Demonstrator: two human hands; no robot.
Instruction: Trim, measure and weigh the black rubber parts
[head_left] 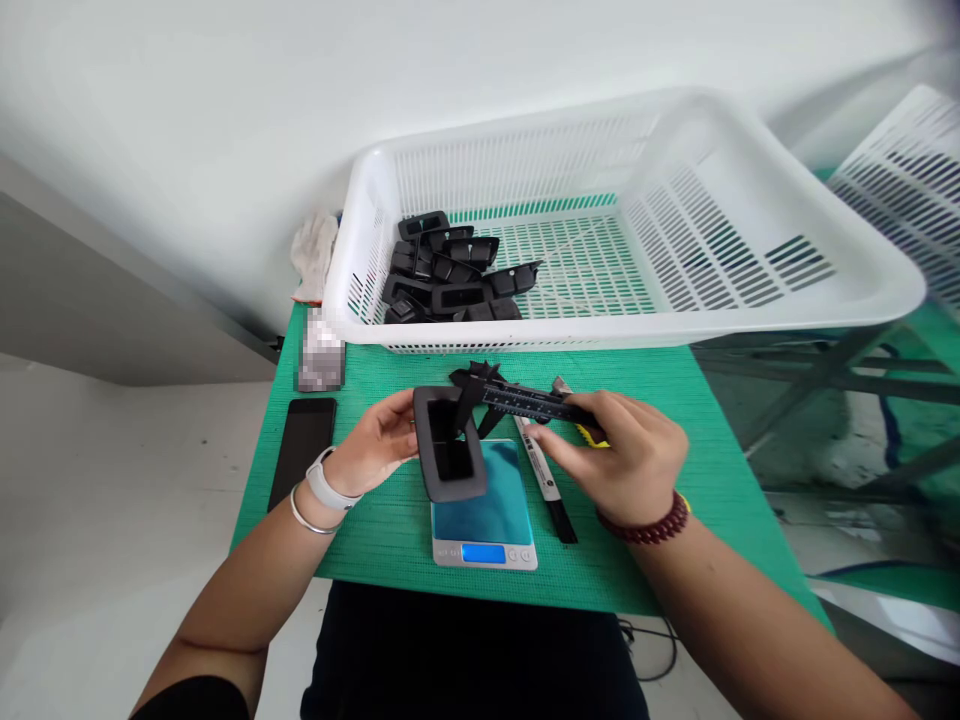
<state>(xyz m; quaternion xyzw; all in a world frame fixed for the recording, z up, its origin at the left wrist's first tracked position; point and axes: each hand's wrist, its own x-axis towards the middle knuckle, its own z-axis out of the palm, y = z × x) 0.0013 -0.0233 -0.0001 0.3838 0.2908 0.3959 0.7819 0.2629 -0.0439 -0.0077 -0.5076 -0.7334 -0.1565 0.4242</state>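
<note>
My left hand (379, 440) grips a black rectangular plastic frame part (448, 447) and holds it upright just above a small digital scale (484, 515). My right hand (619, 450) is closed round a black caliper (517, 398). The caliper's jaws reach into the frame's opening. Something yellow (596, 437) pokes out beneath my right fingers. A black and white marker pen (546, 482) lies on the mat under my right hand, beside the scale.
A large white slatted basket (750, 290) stands at the back of the green mat (675, 380), with several black frame parts (450, 270) piled in its left corner. A dark phone (304, 450) lies at the left. A second white basket (900, 180) is at far right. A cloth glove (315, 250) lies behind.
</note>
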